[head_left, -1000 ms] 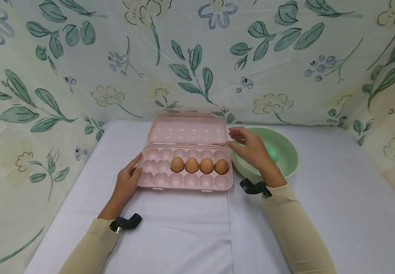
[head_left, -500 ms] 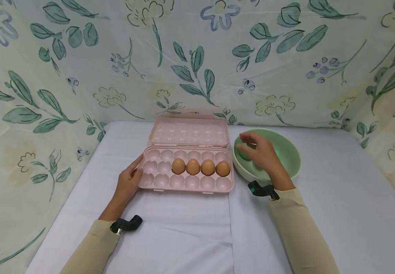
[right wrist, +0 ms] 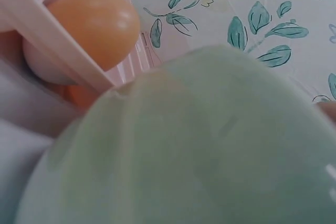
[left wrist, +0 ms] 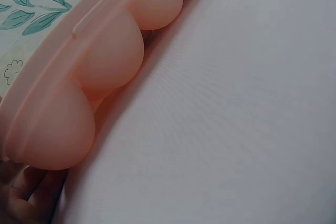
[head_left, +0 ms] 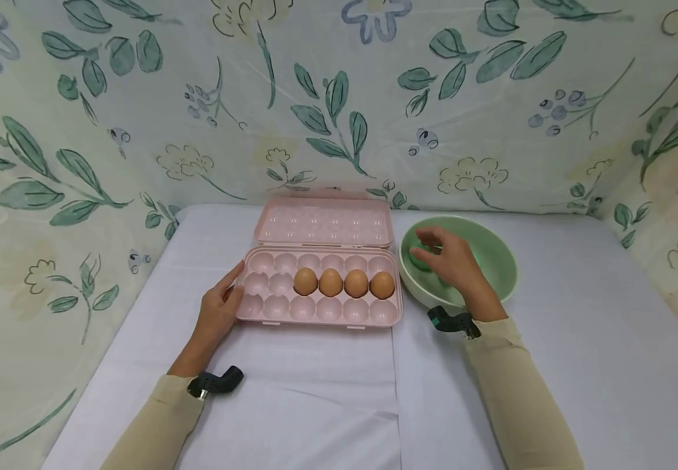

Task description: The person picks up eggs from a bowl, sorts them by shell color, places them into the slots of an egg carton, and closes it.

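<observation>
An open pink egg tray [head_left: 315,308] lies on the white cloth, its lid [head_left: 322,223] folded back. Four brown eggs [head_left: 343,284] fill the right part of its middle row. My left hand [head_left: 234,285] grips the tray's left end, thumb on the rim. In the left wrist view its fingers [left wrist: 26,198] sit under the tray's cups [left wrist: 110,61]. My right hand [head_left: 437,258] is down inside the green bowl [head_left: 500,258], fingers curled over a green egg [head_left: 417,256]. The right wrist view shows the bowl's outer wall [right wrist: 210,145] and a brown egg [right wrist: 94,24].
The white-covered table [head_left: 579,339] is enclosed at the back and both sides by floral fabric walls [head_left: 80,163]. The bowl stands close against the tray's right end. A fold in the cloth [head_left: 394,391] runs toward the front edge.
My right hand went from above the tray's right end into the bowl and lowered onto a green egg. My left hand and the tray stayed put.
</observation>
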The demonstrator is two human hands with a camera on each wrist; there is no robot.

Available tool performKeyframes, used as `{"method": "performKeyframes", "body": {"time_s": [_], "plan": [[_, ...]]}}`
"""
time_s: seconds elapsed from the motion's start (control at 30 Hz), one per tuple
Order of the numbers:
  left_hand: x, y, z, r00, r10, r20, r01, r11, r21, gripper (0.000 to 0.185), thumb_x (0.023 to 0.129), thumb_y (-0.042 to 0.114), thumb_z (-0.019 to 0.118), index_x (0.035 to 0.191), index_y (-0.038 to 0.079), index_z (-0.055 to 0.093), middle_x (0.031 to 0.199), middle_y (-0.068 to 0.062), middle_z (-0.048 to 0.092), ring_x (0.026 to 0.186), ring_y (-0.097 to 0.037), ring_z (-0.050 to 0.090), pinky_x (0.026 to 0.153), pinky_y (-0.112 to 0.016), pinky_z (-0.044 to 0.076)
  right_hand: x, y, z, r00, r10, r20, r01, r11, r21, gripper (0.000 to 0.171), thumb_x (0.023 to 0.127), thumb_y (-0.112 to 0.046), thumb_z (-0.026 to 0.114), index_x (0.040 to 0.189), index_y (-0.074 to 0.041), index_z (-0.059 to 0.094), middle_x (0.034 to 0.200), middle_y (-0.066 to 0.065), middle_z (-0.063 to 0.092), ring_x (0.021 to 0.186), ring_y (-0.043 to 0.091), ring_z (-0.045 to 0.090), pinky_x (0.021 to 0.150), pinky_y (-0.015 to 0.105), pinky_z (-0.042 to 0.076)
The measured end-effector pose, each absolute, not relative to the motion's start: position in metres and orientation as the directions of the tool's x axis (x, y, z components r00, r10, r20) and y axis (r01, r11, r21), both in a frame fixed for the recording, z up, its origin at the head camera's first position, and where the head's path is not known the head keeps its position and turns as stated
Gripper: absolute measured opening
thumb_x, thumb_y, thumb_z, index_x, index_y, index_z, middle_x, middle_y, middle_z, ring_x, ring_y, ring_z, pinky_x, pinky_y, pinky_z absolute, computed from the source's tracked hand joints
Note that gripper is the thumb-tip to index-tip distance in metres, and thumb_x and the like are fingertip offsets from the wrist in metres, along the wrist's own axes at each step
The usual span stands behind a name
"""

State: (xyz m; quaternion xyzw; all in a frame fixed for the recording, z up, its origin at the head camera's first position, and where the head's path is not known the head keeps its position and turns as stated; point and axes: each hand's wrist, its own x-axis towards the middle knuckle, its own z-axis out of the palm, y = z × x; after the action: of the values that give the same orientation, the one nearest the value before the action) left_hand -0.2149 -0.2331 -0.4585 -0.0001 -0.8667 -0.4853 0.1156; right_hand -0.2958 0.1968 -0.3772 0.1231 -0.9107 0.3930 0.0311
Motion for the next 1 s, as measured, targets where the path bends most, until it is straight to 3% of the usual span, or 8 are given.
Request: {"method": "performKeyframes", "body": {"time_s": [0.1, 0.23, 0.37, 0.53, 1.0], "plan": [[-0.2155, -0.2329, -0.4579, -0.972, -0.109, 0.207, 0.121, 0.524, 0.843, 0.049, 0.100, 0.021, 0.045, 0.149, 0.021, 0.040, 0.152, -0.002, 0.038, 0.127, -0.022, 0.048, 0.105, -0.043, 0.039, -0.2964, 0.1976, -0.3768, -0.972, -0.194, 0.133, -0.231, 0.674, -0.702, 0.048, 0.091, -0.024, 0.067, 0.132, -0.002, 0.054, 0.129, 0.020, 0.058, 0.119, 0.037, 0.055, 0.096, 0.049, 0.046], [-0.2165, -0.2327, -0.4577, -0.973, -0.109, 0.202, 0.115, 0.529, 0.841, 0.049, 0.100, 0.022, 0.044, 0.149, 0.023, 0.039, 0.152, -0.001, 0.038, 0.122, -0.021, 0.049, 0.103, -0.044, 0.040, -0.2968, 0.1985, -0.3769, -0.974, -0.196, 0.117, -0.221, 0.686, -0.693, 0.048, 0.092, -0.024, 0.067, 0.132, -0.001, 0.054, 0.129, 0.020, 0.057, 0.119, 0.038, 0.054, 0.098, 0.050, 0.044], [-0.2162, -0.2325, -0.4576, -0.974, -0.115, 0.197, 0.105, 0.542, 0.834, 0.048, 0.100, 0.022, 0.044, 0.149, 0.024, 0.040, 0.152, 0.000, 0.038, 0.117, -0.017, 0.050, 0.099, -0.029, 0.043, -0.2975, 0.1981, -0.3785, -0.977, -0.197, 0.081, -0.198, 0.698, -0.689, 0.048, 0.092, -0.025, 0.066, 0.131, -0.001, 0.054, 0.129, 0.020, 0.057, 0.119, 0.038, 0.054, 0.098, 0.050, 0.043], [-0.2154, -0.2326, -0.4576, -0.973, -0.118, 0.197, 0.104, 0.541, 0.835, 0.048, 0.100, 0.022, 0.044, 0.148, 0.023, 0.040, 0.151, 0.000, 0.039, 0.109, -0.016, 0.050, 0.087, -0.007, 0.036, -0.2979, 0.1964, -0.3801, -0.981, -0.194, 0.027, -0.160, 0.717, -0.679, 0.047, 0.092, -0.026, 0.066, 0.131, -0.002, 0.055, 0.128, 0.020, 0.058, 0.118, 0.036, 0.054, 0.098, 0.049, 0.044], [-0.2152, -0.2335, -0.4600, -0.971, -0.114, 0.212, 0.120, 0.534, 0.837, 0.048, 0.100, 0.023, 0.044, 0.148, 0.023, 0.040, 0.151, -0.001, 0.040, 0.111, -0.016, 0.052, 0.087, -0.004, 0.035, -0.2971, 0.1944, -0.3808, -0.970, -0.241, -0.026, -0.168, 0.744, -0.647, 0.045, 0.090, -0.020, 0.068, 0.130, -0.001, 0.057, 0.125, 0.020, 0.061, 0.115, 0.035, 0.056, 0.096, 0.048, 0.045]]}}
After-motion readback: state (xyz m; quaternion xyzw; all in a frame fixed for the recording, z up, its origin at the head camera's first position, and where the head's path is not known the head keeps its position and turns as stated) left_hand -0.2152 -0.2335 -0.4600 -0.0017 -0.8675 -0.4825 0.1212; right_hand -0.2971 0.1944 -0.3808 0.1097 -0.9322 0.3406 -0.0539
